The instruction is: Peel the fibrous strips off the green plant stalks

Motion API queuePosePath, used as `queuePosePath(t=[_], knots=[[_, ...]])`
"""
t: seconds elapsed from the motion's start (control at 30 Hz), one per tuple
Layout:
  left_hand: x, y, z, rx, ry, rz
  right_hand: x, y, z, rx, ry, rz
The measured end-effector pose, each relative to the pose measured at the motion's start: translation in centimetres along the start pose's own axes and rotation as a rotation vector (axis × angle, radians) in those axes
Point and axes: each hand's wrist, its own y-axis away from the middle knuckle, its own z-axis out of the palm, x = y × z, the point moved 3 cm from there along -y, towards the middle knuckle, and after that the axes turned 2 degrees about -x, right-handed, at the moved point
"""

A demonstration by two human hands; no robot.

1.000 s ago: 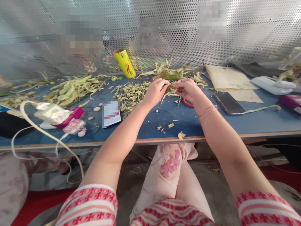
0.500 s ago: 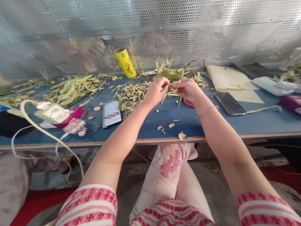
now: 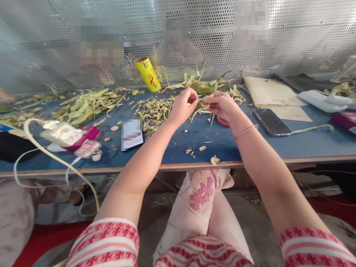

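Over the blue table [image 3: 178,148], my left hand [image 3: 185,104] is closed in a pinch with thumb and forefinger touching. Close beside it, my right hand [image 3: 221,105] pinches too, its fingertips pointing left. Whatever lies between the fingertips is too small to make out against the plant matter behind. A heap of short, curled, pale green plant pieces [image 3: 154,110] spreads to the left of my left hand. Dry leaves and stalks [image 3: 207,87] lie just behind both hands. Below my right hand shows part of a red ring-shaped handle [image 3: 222,121], partly hidden.
A yellow tube [image 3: 148,75] leans near the perforated metal panel [image 3: 194,44]. Long green stalks [image 3: 86,105] lie at left, near a cabled device [image 3: 65,135]. A phone with a lit screen [image 3: 132,134] rests left; a dark phone [image 3: 273,122] and brown card [image 3: 268,92] lie right.
My left hand has shifted slightly up and left, and its thumb and forefinger have closed together. My right hand stays almost in place.
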Motion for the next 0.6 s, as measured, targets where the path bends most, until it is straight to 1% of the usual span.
queuePosePath(t=[0.2,0.37,0.6], knots=[[0.16,-0.03,0.03,-0.013,0.004,-0.017,-0.02,0.08,0.05,-0.006,-0.003,-0.003],[0.51,-0.08,0.02,-0.049,-0.016,0.021,-0.07,0.15,0.18,-0.005,0.003,0.01],[0.61,-0.02,-0.11,-0.061,-0.025,0.059,-0.14,0.28,0.44,-0.006,0.004,0.031]])
